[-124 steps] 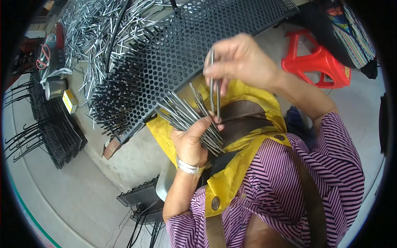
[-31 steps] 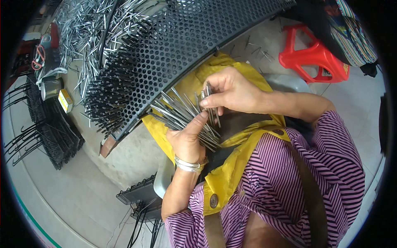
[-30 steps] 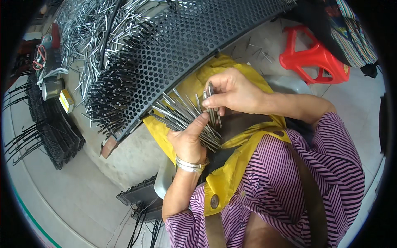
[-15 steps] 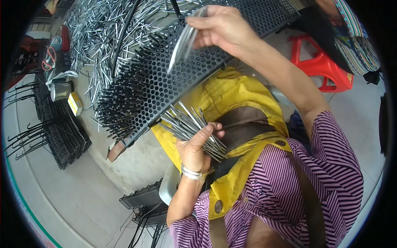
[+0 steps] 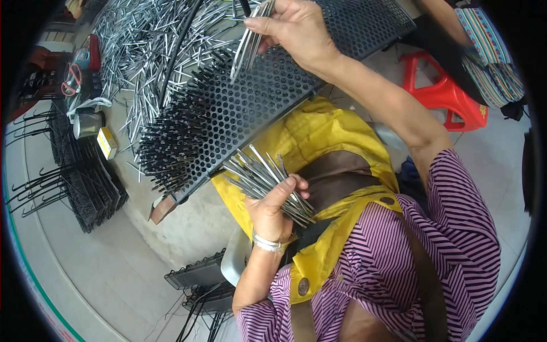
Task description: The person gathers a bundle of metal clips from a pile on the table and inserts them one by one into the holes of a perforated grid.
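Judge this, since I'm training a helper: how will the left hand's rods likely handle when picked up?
The rods are probably stiff: they jut mostly straight past the left hand. Their metallic shine hints at slipperiness. Fanned unevenly, they may slide apart.

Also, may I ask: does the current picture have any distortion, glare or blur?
Head view: strong fisheye distortion, black at the corners; head view: bright glints on the loose metal rods at upper left; head view: the thin rods in the right hand seem slightly blurred, while the bundle of rods in the left hand looks clearer.
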Demonstrator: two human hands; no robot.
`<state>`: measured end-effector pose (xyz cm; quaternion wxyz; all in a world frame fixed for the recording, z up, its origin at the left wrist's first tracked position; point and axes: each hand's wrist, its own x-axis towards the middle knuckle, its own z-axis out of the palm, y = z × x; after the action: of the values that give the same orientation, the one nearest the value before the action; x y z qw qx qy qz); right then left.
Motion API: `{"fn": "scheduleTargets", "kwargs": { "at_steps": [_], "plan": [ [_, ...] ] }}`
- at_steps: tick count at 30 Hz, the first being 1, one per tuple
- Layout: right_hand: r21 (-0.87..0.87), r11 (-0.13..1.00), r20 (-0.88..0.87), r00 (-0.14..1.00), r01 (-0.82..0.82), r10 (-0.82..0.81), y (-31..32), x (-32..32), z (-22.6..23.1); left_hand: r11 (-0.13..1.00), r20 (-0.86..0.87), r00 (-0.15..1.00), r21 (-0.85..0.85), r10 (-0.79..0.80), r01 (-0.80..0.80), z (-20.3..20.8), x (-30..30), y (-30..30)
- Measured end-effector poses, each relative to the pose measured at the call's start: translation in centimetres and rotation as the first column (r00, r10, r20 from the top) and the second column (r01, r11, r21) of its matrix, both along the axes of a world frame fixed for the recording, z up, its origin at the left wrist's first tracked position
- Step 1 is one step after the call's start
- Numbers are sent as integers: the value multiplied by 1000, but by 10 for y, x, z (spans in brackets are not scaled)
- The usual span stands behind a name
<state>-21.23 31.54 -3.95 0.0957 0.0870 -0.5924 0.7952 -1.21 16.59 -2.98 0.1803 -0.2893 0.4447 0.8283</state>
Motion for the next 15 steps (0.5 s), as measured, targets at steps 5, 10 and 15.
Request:
{"fn": "scheduleTargets", "kwargs": {
  "at_steps": [5,10,15],
  "plan": [
    [147,952,230,945,-270,232,5,18,31,979,-227,972,-173,67,-108,11,-7,1],
    [128,815,377,787,-565,487,-1,38,29,946,-273,949,-233,158,-224,14,-22,-7],
    [28,742,437,676,-669,593,-12,56,24,943,-300,948,-272,105,-190,15,-22,-4]
  ]
}}
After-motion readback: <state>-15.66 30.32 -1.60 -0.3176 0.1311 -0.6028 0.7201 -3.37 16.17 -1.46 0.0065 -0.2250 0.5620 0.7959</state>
